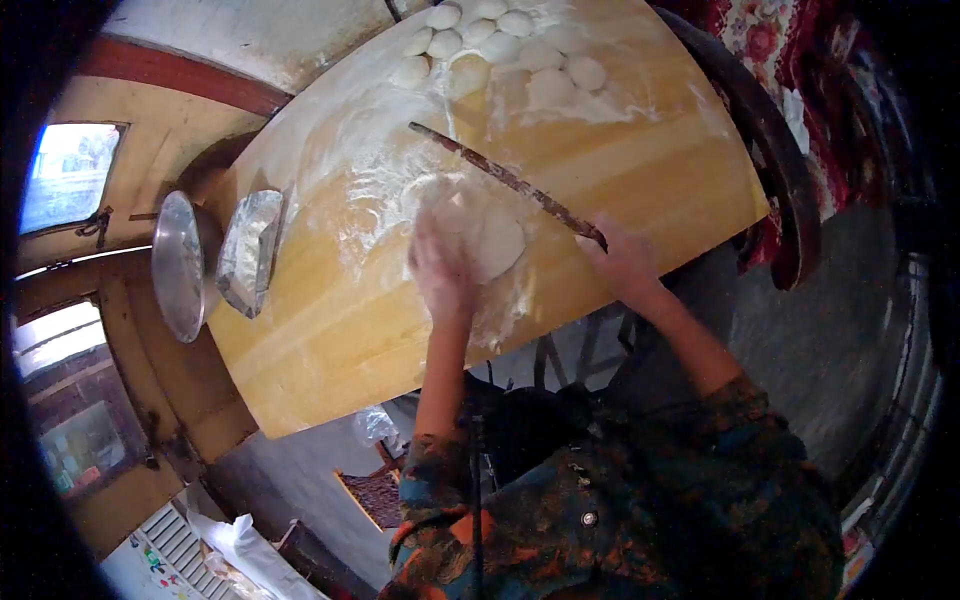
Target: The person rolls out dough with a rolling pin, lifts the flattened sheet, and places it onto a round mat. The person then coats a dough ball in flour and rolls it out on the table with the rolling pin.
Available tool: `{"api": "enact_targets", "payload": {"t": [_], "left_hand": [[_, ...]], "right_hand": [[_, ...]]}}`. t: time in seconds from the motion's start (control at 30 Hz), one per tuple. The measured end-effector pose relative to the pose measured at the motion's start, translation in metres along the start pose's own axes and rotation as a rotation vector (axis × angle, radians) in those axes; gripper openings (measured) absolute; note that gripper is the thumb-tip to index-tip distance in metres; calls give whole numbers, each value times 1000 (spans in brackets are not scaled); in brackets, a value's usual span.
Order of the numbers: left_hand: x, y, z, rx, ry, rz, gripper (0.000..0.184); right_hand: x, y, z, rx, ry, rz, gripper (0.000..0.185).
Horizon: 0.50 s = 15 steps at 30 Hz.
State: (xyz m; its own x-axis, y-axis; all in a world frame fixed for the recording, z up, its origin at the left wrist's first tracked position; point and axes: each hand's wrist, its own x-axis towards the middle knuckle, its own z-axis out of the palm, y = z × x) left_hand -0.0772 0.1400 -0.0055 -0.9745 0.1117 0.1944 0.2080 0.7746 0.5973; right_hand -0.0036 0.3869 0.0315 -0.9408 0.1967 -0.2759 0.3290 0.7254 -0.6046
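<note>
My left hand [443, 265] lies over the left part of a flattened round of dough [502, 245], its fingers stretched out and somewhat blurred. Part of the dough is hidden beneath that hand. In my right hand [622, 262], closed round its near end, is a thin dark rolling pin [510, 180] dusted with flour. The pin slants up and left across the board, its far end beyond the dough. Loose flour [375, 190] whitens the wooden board [330, 385] around the dough.
Several pale dough balls [497, 46] sit at the board's far side. On the left edge is a floury, clear-looking container [250, 250], beside a round metal pan or lid [179, 265] standing on edge. A dark curved wooden rim [790, 190] and red patterned cloth [765, 40] border the right.
</note>
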Motion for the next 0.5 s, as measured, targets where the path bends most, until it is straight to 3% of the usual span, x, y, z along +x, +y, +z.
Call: {"api": "enact_targets", "payload": {"t": [0.03,0.13,0.33,0.5], "left_hand": [[4,-3,2,45,76,-67,59],[25,2,-3,265,-64,2,49],[32,-10,-6,191,-238,-326,49],[18,-11,-20,140,-321,-315,42]], "right_hand": [[-1,-1,1,2,-48,33,37],[0,3,16,68,63,-4,36],[-1,-7,11,155,52,-18,35],[-5,-2,17,253,74,30,34]]}}
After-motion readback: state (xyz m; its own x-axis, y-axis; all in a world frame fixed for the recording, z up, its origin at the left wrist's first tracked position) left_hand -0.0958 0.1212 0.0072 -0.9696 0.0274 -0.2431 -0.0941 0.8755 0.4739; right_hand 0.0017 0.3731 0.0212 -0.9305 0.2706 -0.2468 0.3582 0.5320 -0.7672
